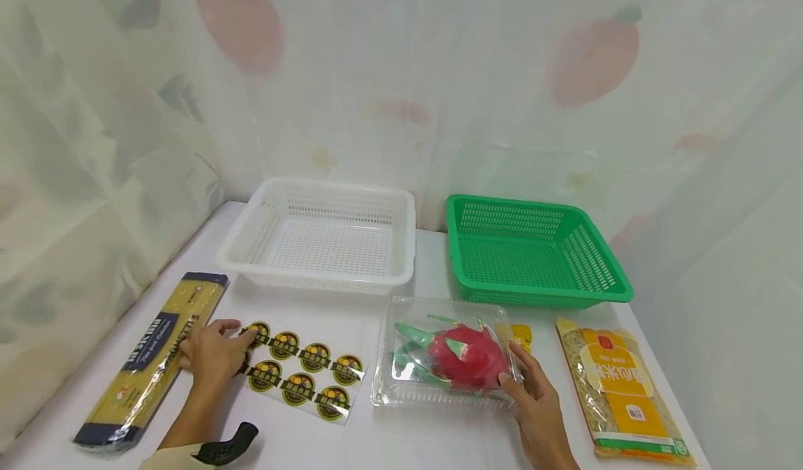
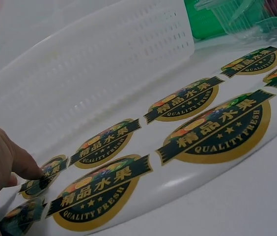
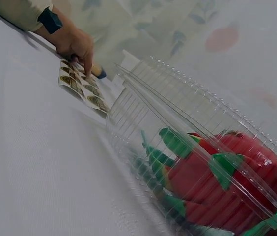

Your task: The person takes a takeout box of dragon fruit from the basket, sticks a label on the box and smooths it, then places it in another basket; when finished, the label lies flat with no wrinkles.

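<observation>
My left hand (image 1: pixel 213 351) is at the left end of a sheet of round fruit stickers (image 1: pixel 297 383), holding it there. In the left wrist view its thumb presses on a sticker (image 2: pixel 45 177), and the fingers beneath are partly hidden. Gold-rimmed, dark green stickers reading "QUALITY FRESH" lie in two rows. My right hand (image 1: pixel 536 404) holds the right side of a clear plastic clamshell box (image 1: pixel 392 379), thumb by the near corner. Inside lies a red dragon fruit (image 1: pixel 467 355) with green leaf tips, seen closely through the ribbed wall in the right wrist view.
A white basket (image 1: pixel 316 278) and a green basket (image 1: pixel 539 296) stand at the back. Packaged long noodles (image 1: pixel 150 358) lie at the left, and an orange-labelled noodle bag (image 1: pixel 627 393) at the right. A small yellow item (image 1: pixel 522 336) shows behind the box.
</observation>
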Demonstrator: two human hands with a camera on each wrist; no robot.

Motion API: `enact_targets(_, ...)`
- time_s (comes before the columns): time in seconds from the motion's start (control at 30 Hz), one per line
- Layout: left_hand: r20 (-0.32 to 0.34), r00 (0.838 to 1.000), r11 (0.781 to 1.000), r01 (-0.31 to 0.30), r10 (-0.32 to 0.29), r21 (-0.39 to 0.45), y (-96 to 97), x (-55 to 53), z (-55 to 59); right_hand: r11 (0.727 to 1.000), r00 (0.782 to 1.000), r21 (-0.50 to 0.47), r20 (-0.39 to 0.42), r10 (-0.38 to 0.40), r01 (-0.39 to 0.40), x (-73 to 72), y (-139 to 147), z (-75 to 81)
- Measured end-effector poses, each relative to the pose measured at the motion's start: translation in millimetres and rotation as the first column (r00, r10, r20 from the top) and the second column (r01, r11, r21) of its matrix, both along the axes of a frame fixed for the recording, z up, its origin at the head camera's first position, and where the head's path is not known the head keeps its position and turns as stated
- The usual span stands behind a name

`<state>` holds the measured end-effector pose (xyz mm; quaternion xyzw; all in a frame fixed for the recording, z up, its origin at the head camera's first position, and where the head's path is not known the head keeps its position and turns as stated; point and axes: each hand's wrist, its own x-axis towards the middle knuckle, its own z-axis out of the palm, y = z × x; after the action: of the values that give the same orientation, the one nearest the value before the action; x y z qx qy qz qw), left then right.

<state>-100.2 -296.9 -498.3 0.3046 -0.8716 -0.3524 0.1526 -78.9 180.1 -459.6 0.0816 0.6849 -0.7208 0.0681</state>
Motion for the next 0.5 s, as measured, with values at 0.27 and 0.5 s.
enact_targets(0.27, 0.055, 0.997, 0.999, 0.054, -0.054, -0.002, -0.7, 3.8, 1.3, 1.000, 1.000, 0.001, 0.010, -0.022, 0.022, 1.8, -0.7, -2.2)
enact_targets(0.5, 0.108, 0.993, 0.998, 0.046, -0.042, -0.034, -0.6, -0.6, 2.4, 1.000, 0.999, -0.006, 0.020, -0.029, 0.030, 0.7, -2.1, 0.0)
